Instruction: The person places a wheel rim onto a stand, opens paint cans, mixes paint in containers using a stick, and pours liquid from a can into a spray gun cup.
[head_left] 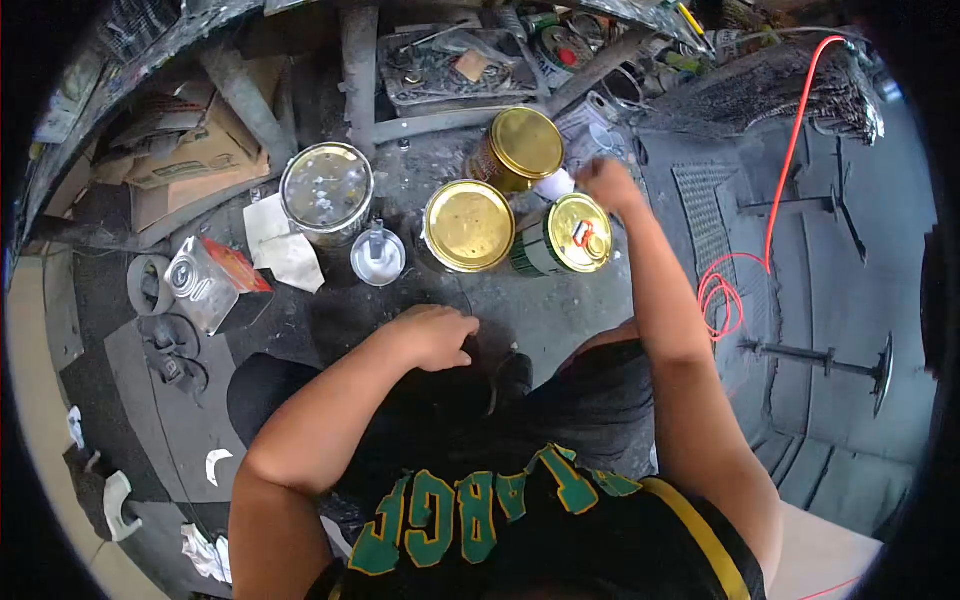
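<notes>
My right hand [607,187] is reached out beyond the green can [582,233], near a white cup-like object [555,184]; its fingers are blurred, and anything in them cannot be made out. My left hand [436,337] hangs over my lap, fingers loosely curled and partly apart, holding nothing. In front of it stand a gold-lidded can [469,226] and a small cup of grey-white liquid [378,257]. A taller gold can [527,143] is behind them. To the left is a large can with a paint-spotted lid [326,188].
A rectangular metal tin [205,285] and papers [283,243] lie left. Cardboard boxes [205,150] and a cluttered tray [462,66] sit under the bench [362,60]. A red hose [791,150] hangs at right beside metal stands [830,363]. Sandals [172,350] lie at left.
</notes>
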